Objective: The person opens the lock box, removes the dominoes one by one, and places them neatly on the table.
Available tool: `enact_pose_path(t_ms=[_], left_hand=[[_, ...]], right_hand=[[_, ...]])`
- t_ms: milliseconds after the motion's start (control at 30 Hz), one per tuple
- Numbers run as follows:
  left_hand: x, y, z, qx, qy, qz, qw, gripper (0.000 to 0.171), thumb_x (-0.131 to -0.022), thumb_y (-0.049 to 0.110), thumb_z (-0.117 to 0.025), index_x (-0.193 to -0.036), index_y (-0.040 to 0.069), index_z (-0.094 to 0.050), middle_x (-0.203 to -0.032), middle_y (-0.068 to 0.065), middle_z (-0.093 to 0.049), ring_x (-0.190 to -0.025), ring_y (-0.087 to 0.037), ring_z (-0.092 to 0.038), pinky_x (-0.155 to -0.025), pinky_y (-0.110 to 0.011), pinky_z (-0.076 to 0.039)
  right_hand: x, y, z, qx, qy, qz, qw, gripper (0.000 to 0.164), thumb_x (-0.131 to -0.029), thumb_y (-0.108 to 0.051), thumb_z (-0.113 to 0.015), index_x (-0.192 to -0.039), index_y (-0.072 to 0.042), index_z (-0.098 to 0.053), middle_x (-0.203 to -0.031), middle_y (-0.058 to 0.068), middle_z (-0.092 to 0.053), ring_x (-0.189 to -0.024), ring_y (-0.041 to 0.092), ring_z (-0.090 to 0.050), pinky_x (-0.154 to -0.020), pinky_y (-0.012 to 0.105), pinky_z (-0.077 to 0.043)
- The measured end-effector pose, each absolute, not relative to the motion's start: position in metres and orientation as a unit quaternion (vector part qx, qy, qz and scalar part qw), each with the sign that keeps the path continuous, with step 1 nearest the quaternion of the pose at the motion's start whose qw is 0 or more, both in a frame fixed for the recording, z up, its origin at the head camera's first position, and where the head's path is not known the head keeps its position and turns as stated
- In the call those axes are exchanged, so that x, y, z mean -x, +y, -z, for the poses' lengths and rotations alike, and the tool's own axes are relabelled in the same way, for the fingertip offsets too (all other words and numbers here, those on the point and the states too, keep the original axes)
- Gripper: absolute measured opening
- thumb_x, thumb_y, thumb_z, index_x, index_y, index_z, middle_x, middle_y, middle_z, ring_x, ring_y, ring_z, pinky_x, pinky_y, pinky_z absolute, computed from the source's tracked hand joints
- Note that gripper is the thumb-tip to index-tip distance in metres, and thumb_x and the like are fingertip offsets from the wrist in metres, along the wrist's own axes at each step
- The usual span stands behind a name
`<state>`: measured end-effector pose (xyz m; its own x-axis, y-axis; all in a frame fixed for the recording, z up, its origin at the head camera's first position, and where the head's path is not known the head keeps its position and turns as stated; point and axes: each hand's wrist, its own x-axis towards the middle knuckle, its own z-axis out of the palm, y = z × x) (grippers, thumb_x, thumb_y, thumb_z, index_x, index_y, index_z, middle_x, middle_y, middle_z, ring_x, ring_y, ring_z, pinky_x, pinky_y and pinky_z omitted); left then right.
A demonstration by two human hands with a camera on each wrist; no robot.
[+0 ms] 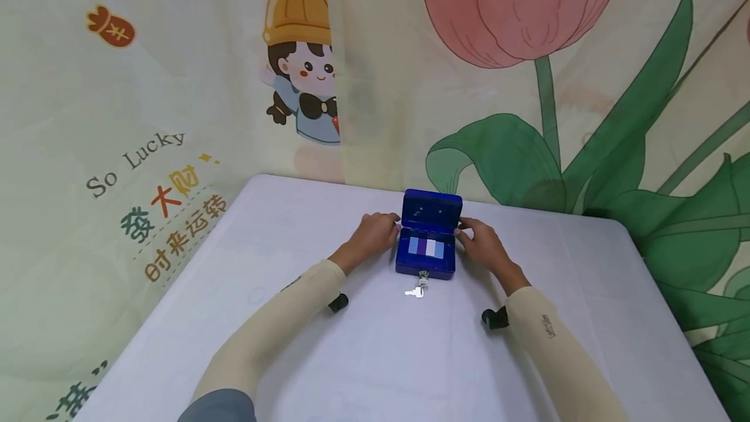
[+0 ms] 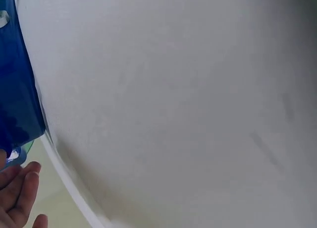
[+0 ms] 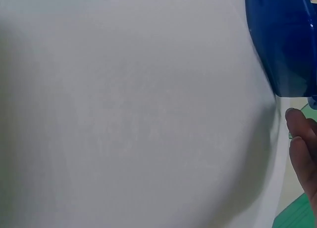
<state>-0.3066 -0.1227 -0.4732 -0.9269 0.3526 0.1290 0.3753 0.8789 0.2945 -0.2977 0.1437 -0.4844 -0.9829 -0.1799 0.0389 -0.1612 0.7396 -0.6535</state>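
Note:
A small blue metal cash box (image 1: 401,262) stands on the white table with its lid (image 1: 432,210) raised. Inside lie flat strips in light blue, purple and white (image 1: 426,247). From its front hangs a small silver padlock (image 1: 423,277) with a key (image 1: 415,292) in it. At the left hinge corner my left hand (image 1: 377,230) pinches the edge of the box by the lid. My right hand (image 1: 479,243) does likewise at the right hinge corner. The left wrist view shows loosely bent left fingers (image 2: 22,193) beside the box; the right wrist view shows right fingers (image 3: 302,148) behind its rear corner.
The white-covered table (image 1: 328,363) reaches back to a printed cloth backdrop (image 1: 375,83) with a tulip and a cartoon figure. Dark wrist cameras (image 1: 495,318) sit under both sleeves, above the table surface.

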Motion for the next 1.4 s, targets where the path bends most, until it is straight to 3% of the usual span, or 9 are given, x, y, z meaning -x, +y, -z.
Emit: enact_pose_path(t_ms=[133,300,433,533,833,1000,1100,1233,1400], left_hand=[[0.302,-0.123,0.474,0.174,-0.968,0.182,0.014,0.036,-0.105,0.027,-0.053,-0.129,0.003,-0.064,-0.119,-0.011,-0.073,-0.111,-0.027,-0.065,-0.097,-0.045,-0.048],[0.294,-0.126,0.474,0.165,-0.965,0.202,0.0,0.04,-0.105,0.032,-0.051,-0.131,0.004,-0.062,-0.124,-0.011,-0.071,-0.116,-0.029,-0.063,-0.101,-0.048,-0.044],[0.286,-0.128,0.475,0.161,-0.964,0.211,-0.004,0.048,-0.105,0.039,-0.049,-0.136,0.003,-0.059,-0.132,-0.012,-0.067,-0.12,-0.032,-0.06,-0.103,-0.05,-0.041],[0.281,-0.129,0.477,0.157,-0.963,0.216,-0.02,0.058,-0.104,0.046,-0.048,-0.141,0.002,-0.054,-0.137,-0.013,-0.063,-0.125,-0.034,-0.056,-0.106,-0.051,-0.038],[0.273,-0.128,0.473,0.185,-0.962,0.188,-0.069,0.087,-0.092,0.064,-0.058,-0.15,0.001,-0.042,-0.147,-0.017,-0.054,-0.13,-0.035,-0.051,-0.105,-0.051,-0.038],[0.271,-0.127,0.471,0.218,-0.954,0.192,-0.076,0.091,-0.086,0.065,-0.065,-0.153,0.008,-0.04,-0.144,-0.012,-0.057,-0.12,-0.032,-0.053,-0.097,-0.048,-0.039],[0.271,-0.127,0.471,0.239,-0.945,0.207,-0.079,0.091,-0.083,0.062,-0.071,-0.152,0.012,-0.04,-0.142,-0.009,-0.059,-0.113,-0.029,-0.052,-0.092,-0.047,-0.038],[0.27,-0.125,0.471,0.244,-0.943,0.21,-0.086,0.097,-0.079,0.061,-0.077,-0.153,0.013,-0.037,-0.144,-0.008,-0.056,-0.115,-0.028,-0.051,-0.095,-0.048,-0.038],[0.269,-0.123,0.468,0.235,-0.948,0.195,-0.086,0.104,-0.076,0.059,-0.081,-0.155,0.011,-0.034,-0.146,-0.01,-0.055,-0.116,-0.03,-0.05,-0.098,-0.05,-0.039]], right_hand=[[0.29,0.151,0.48,0.082,0.937,0.339,-0.011,0.044,-0.104,-0.021,-0.053,-0.144,-0.002,-0.051,-0.131,0.018,-0.063,-0.079,0.02,-0.069,-0.074,0.036,-0.058],[0.28,0.159,0.475,0.078,0.931,0.346,-0.082,0.032,-0.102,-0.02,-0.057,-0.129,-0.003,-0.062,-0.117,0.017,-0.069,-0.061,0.017,-0.061,-0.061,0.031,-0.05],[0.274,0.159,0.472,0.094,0.922,0.35,-0.135,0.026,-0.101,-0.02,-0.059,-0.118,-0.002,-0.068,-0.104,0.016,-0.072,-0.06,0.018,-0.055,-0.057,0.029,-0.045],[0.27,0.154,0.469,0.109,0.922,0.343,-0.143,0.025,-0.101,-0.023,-0.061,-0.112,-0.004,-0.071,-0.097,0.013,-0.072,-0.065,0.018,-0.054,-0.058,0.028,-0.044],[0.266,0.122,0.449,0.171,0.943,0.285,-0.013,0.025,-0.098,-0.028,-0.067,-0.112,-0.008,-0.072,-0.098,0.006,-0.072,-0.085,0.021,-0.06,-0.074,0.035,-0.054],[0.271,0.104,0.445,0.197,0.948,0.247,0.044,0.033,-0.095,-0.027,-0.071,-0.12,-0.005,-0.071,-0.102,0.007,-0.072,-0.095,0.023,-0.065,-0.088,0.043,-0.056],[0.275,0.094,0.446,0.208,0.948,0.231,0.065,0.033,-0.094,-0.025,-0.072,-0.12,-0.004,-0.071,-0.102,0.007,-0.073,-0.093,0.022,-0.066,-0.087,0.043,-0.057],[0.279,0.085,0.449,0.23,0.946,0.213,0.079,0.032,-0.093,-0.024,-0.073,-0.118,-0.003,-0.073,-0.097,0.007,-0.074,-0.085,0.02,-0.067,-0.083,0.041,-0.059],[0.284,0.077,0.455,0.239,0.947,0.194,0.088,0.032,-0.094,-0.025,-0.073,-0.119,-0.005,-0.073,-0.106,0.011,-0.076,-0.093,0.025,-0.073,-0.089,0.044,-0.058]])
